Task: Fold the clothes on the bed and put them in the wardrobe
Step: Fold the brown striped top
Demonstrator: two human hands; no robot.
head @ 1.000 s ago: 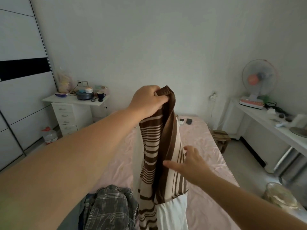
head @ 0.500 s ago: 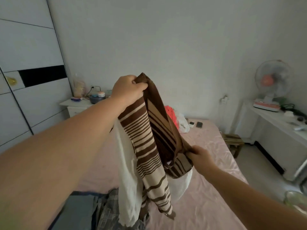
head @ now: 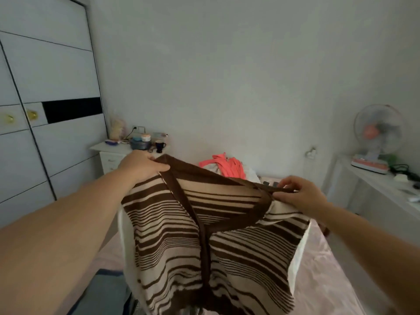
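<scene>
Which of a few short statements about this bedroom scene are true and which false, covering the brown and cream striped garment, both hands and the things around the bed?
1. Both hands hold the brown and cream striped garment spread between them. True: left hand, right hand.
2. The white wardrobe doors stand open. False: they are closed.
3. A coral-orange garment lies on the pink bed behind the striped one. True.
4. The round electric fan stands on the floor. False: it stands on the white desk.
5. A dark mug sits on the white drawer unit. True.

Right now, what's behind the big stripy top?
Behind the striped top, held up by both hands, lie a coral garment and the pink bed. What lies directly behind it is hidden.
</scene>
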